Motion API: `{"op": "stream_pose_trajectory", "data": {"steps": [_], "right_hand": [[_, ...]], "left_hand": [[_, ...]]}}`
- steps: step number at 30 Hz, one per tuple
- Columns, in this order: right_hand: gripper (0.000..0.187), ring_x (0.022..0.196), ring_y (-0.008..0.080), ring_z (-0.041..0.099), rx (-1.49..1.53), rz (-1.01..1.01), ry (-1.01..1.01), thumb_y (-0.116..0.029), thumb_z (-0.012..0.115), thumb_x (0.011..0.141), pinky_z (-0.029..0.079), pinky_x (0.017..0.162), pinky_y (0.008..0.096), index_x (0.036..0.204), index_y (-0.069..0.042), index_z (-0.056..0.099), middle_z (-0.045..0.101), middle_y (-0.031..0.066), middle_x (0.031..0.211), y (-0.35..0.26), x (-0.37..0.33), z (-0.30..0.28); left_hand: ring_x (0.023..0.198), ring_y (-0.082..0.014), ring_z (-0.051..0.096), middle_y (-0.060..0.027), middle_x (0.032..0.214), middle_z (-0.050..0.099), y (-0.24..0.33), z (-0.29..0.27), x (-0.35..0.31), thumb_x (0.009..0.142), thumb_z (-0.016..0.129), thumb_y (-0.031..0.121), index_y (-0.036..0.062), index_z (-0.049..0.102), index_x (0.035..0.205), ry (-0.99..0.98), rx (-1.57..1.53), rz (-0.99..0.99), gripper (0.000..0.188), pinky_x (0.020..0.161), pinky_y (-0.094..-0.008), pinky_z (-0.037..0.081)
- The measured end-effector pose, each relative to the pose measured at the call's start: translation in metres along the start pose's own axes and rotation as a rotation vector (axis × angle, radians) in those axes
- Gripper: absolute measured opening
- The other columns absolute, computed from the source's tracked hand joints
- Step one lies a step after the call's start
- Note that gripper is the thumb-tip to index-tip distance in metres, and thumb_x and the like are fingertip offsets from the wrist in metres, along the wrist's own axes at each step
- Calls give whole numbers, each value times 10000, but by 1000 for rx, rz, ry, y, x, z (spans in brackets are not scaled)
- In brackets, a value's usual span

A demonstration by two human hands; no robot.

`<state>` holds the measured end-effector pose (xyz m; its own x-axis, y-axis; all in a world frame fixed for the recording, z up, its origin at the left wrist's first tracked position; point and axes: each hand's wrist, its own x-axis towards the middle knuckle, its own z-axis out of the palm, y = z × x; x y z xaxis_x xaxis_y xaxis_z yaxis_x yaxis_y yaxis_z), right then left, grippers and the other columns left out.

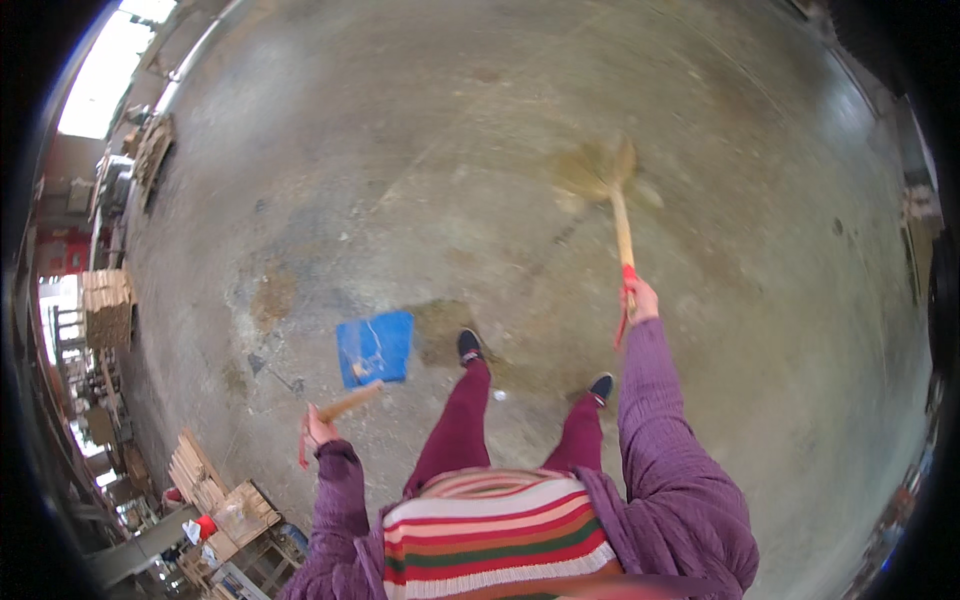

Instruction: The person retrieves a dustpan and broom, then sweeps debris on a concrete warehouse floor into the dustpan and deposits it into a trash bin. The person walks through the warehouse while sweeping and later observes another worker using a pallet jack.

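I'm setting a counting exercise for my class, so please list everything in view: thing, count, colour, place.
Broom: one, straw-coloured with red binding, ahead at the right, head blurred
Dustpan: one, blue with a wooden handle, near the floor at the left
Red cords: two, red, hanging by the two handles
Concrete floor: one, grey-brown, stained, across the middle
Wood stacks: at least two, tan, left edge and lower left
Bright openings: several, white, left edge
Shoes: two, dark, on the floor
Trousers: one pair, maroon
Striped top: one, multicoloured, bottom centre
Sleeves: two, purple
Left hand: one, bare, gripping the dustpan's handle
Right hand: one, bare, gripping the broom
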<state>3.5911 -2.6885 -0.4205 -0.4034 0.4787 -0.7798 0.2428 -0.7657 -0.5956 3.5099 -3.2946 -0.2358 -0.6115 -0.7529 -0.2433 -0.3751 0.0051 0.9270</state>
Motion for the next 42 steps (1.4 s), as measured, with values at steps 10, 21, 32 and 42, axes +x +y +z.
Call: {"op": "stream_pose_trajectory", "data": {"steps": [10,21,32,42], "right_hand": [[166,335,134,338,484,222,750,-122,507,728,264,316,287,634,-100,371,363,6,458,-27,-266,-518],[275,429,117,418,409,63,113,-94,486,782,349,350,236,1030,-147,378,434,37,638,-80,-281,-326],[501,469,130,516,-182,119,-410,11,592,652,415,391,250,1137,-10,468,564,77,717,-91,-82,20],[368,445,105,472,94,218,171,-79,517,781,371,341,217,1146,-73,475,529,39,676,-73,-147,-309]], "left_hand": [[852,-232,473,-100,997,474,38,90,-152,715,644,426,80,477,1028,-21,-55,-263,495,708,-339,398],[801,-252,537,-105,917,524,1,143,-199,724,675,278,77,465,996,-5,-40,-205,398,636,-386,450],[729,-228,539,-98,846,556,9,194,-173,699,687,288,34,535,875,-98,258,-131,345,583,-376,444],[651,-253,535,-117,779,539,29,210,-222,660,720,286,30,533,847,50,6,33,368,556,-371,446]]}}
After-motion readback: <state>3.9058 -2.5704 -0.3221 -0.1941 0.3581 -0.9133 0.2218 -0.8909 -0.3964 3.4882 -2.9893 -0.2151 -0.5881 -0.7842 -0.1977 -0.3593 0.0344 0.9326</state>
